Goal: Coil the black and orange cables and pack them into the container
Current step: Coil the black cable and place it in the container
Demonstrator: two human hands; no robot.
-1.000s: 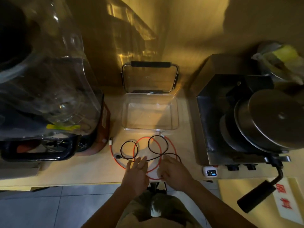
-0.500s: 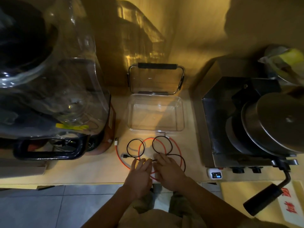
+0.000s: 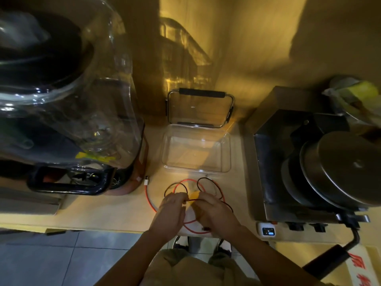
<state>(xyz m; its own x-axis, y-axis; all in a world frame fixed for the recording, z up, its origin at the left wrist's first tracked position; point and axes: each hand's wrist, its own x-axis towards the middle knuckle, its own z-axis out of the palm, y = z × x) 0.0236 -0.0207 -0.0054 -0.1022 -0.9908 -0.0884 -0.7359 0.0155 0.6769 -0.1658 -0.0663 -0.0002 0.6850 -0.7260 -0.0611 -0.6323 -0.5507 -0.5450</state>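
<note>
Countertop holds clear container [image 3: 225, 153] (cables [image 3: 214, 187] outside).

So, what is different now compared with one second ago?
Both hands have closed on the black cable: the left hand and right hand, flat on the counter before, now pinch it between them. The orange cable lies as before, and the clear container stays empty with its lid open.
</note>
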